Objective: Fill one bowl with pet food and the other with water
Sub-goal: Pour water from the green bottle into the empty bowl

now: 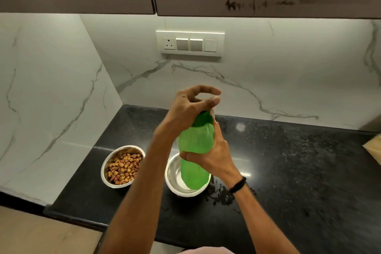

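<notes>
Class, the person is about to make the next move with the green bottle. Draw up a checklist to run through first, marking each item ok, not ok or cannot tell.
1. The food bowl holds kibble: ok.
2. The right hand has a grip round the green bottle: ok.
3. The left hand is on the cap: ok.
4. The cap is off, ready to pour: not ok, it sits on the bottle.
5. The bottle is above the second bowl: ok.
6. Water in the second bowl: cannot tell.
</notes>
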